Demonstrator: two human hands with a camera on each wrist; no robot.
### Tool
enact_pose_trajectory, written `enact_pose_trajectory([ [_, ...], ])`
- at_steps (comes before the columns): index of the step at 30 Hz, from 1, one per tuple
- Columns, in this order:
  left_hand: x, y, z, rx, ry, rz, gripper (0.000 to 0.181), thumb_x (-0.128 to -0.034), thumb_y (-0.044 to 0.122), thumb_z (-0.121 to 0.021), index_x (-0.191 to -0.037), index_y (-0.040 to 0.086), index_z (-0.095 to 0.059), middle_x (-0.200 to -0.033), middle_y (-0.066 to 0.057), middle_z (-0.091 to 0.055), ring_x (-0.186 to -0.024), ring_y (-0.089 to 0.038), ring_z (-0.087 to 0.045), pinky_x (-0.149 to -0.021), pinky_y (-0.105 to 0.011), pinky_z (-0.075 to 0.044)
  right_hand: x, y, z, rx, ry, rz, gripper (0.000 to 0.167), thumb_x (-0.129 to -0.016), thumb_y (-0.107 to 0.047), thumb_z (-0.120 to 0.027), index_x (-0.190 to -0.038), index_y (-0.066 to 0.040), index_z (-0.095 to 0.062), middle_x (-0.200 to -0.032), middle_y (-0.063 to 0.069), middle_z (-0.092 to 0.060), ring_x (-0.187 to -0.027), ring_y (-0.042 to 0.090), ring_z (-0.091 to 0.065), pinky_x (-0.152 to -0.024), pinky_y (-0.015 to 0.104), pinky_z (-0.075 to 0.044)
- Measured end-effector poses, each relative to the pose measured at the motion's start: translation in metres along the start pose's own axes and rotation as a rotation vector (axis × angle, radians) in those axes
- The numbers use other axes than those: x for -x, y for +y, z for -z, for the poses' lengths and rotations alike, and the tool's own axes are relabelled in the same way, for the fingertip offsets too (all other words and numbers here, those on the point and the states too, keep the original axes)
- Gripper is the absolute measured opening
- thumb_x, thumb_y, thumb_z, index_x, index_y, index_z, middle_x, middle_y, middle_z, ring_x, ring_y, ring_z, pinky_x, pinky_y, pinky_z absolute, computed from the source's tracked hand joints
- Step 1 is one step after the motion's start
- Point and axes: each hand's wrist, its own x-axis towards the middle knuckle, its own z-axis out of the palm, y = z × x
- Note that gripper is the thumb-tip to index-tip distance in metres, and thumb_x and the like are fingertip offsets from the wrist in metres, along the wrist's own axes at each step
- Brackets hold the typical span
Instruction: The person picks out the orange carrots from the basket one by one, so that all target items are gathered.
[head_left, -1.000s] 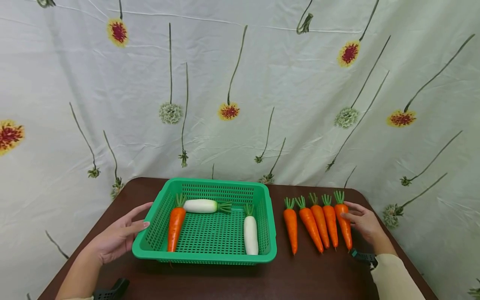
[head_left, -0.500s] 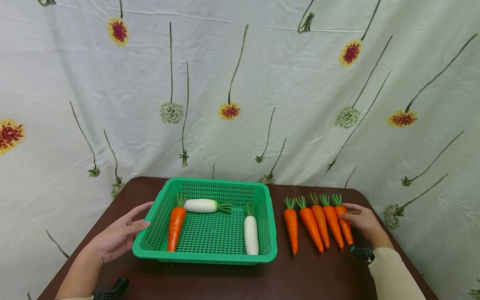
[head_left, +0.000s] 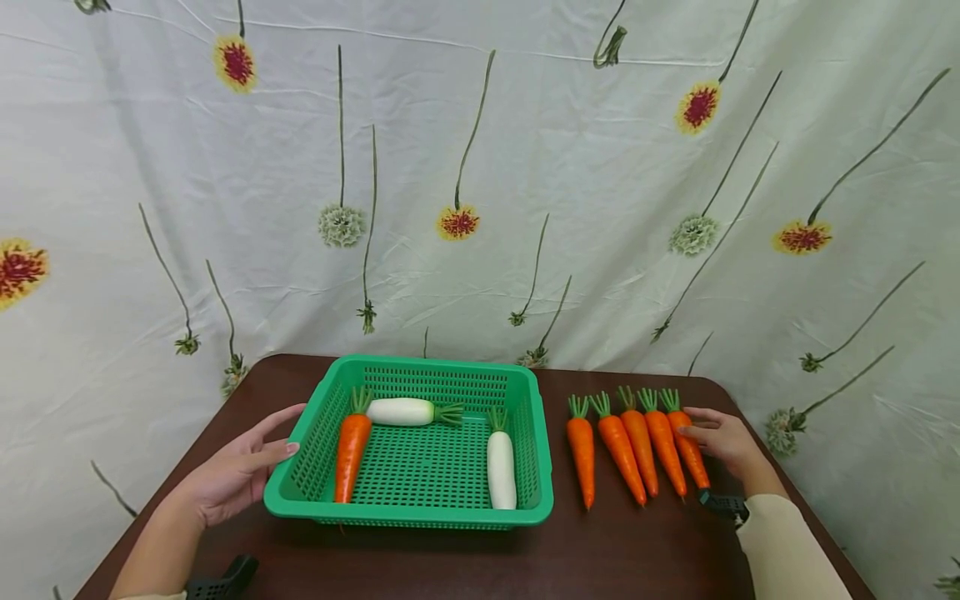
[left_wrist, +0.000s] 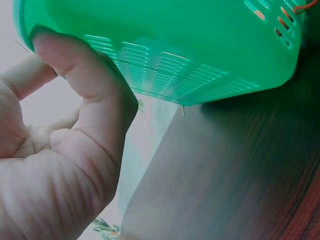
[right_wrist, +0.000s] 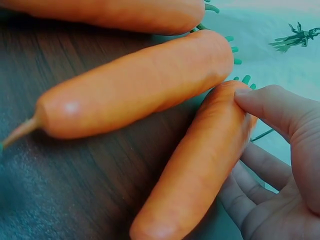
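At the right of the row of carrots, my right hand (head_left: 727, 442) holds the outermost carrot (head_left: 690, 450) near its leafy end. In the right wrist view the thumb (right_wrist: 265, 102) lies on top of that carrot (right_wrist: 195, 165), with the other fingers along its far side. A neighbouring carrot (right_wrist: 135, 90) lies close to it. My left hand (head_left: 236, 471) touches the left side of a green plastic basket (head_left: 408, 516), its thumb and forefinger at the rim. The left wrist view shows the thumb (left_wrist: 70, 55) under the rim of the basket (left_wrist: 200, 45).
Inside the basket are a carrot (head_left: 352, 450), a white radish (head_left: 401, 412) lying crosswise and another white radish (head_left: 501, 471) at the right. Several carrots (head_left: 582, 454) lie side by side on the dark brown table (head_left: 600, 558). A flowered cloth (head_left: 420, 150) hangs behind.
The outermost carrot has shifted slightly left with my right hand, its leafy end closer to the neighbouring carrot. That neighbour's tip has swung a little right. My left hand and the basket have stayed put.
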Motion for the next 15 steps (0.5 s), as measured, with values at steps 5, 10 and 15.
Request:
enact_pose_trajectory([
  [5,-0.001,0.001,0.0,0.006,-0.009,-0.008,0.065,-0.1119,0.009,-0.036,-0.162,0.027,0.001,-0.134,-0.004,-0.068,-0.117,-0.033,-0.071,-0.096,-0.057,-0.055,0.001,-0.001,0.001,-0.002,0.002,-0.008,0.069,-0.1,-0.028,-0.069,-0.152,0.007,-0.04,-0.143,0.031,-0.055,-0.11,0.023,-0.069,-0.098,0.047,-0.059],
  [10,-0.001,0.0,0.001,0.01,-0.025,-0.016,0.064,-0.1119,0.009,-0.035,-0.161,0.027,0.0,-0.135,-0.006,-0.067,-0.118,-0.034,-0.07,-0.096,-0.056,-0.056,0.005,-0.007,-0.002,0.043,0.032,-0.002,0.069,-0.1,-0.029,-0.068,-0.152,0.007,-0.04,-0.148,0.036,-0.047,-0.124,0.041,-0.062,-0.099,0.049,-0.058],
  [15,0.0,0.0,0.001,0.001,-0.008,0.0,0.065,-0.1119,0.009,-0.035,-0.162,0.027,0.003,-0.134,-0.004,-0.068,-0.118,-0.033,-0.07,-0.096,-0.057,-0.055,0.01,-0.015,-0.008,0.13,0.099,0.012,0.067,-0.1,-0.03,-0.067,-0.151,0.006,-0.042,-0.148,0.039,-0.045,-0.133,0.052,-0.05,-0.103,0.056,-0.054],
])
